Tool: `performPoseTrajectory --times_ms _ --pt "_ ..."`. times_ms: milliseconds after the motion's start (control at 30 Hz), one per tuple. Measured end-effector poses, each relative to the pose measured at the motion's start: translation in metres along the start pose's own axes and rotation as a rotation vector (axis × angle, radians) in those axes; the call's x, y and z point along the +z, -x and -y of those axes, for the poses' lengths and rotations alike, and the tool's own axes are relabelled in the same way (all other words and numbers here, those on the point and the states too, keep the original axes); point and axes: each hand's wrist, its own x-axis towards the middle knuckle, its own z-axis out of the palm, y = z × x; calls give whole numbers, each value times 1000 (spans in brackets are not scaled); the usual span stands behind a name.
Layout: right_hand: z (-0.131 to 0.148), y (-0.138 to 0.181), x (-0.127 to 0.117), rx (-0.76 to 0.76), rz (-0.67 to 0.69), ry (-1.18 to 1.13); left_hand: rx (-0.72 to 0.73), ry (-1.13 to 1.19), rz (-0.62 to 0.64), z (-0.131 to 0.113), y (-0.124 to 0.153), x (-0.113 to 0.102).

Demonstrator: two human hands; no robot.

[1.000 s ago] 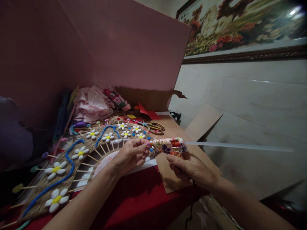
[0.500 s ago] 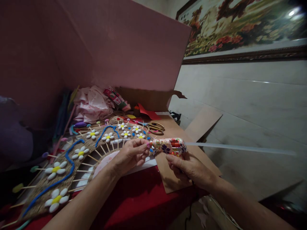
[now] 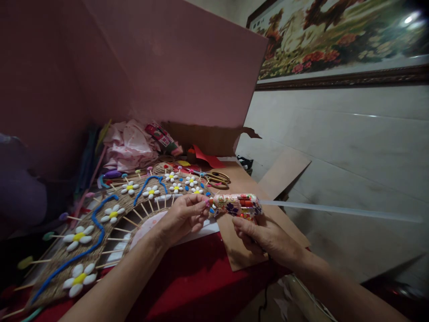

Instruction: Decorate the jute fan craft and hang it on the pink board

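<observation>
My right hand (image 3: 264,237) grips a glue gun (image 3: 236,205) wrapped in flower-patterned tape, with a long clear glue stick (image 3: 335,211) jutting out of its back to the right. Its nozzle points left at my left hand (image 3: 184,217), whose fingertips pinch a tiny pink piece at the nozzle. Under my left hand lies an arched woven piece (image 3: 110,214) of straw-coloured cord, with white and yellow flowers, a blue wavy strand and wooden sticks tipped with coloured beads.
Scissors (image 3: 216,178) lie on brown cardboard (image 3: 254,188) behind the glue gun. A pink board (image 3: 174,67) stands at the back, with a heap of pink bags (image 3: 129,145) and craft scraps before it. A red cloth (image 3: 194,277) covers the table; a tiled wall rises on the right.
</observation>
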Motion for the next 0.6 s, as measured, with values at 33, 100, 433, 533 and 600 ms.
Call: performPoseTrajectory --times_ms 33,100,433,533,600 --pt "0 0 0 5 0 2 -1 -2 0 0 0 0" --pt "-1 0 1 2 -11 0 -3 -5 -7 0 0 0" --pt "5 2 3 -33 -36 -26 2 2 -29 0 0 -1" --pt "4 2 2 -42 -19 -36 -2 2 -22 0 -1 -1" --pt "3 3 1 -25 -2 -45 1 -2 -16 0 0 -1"
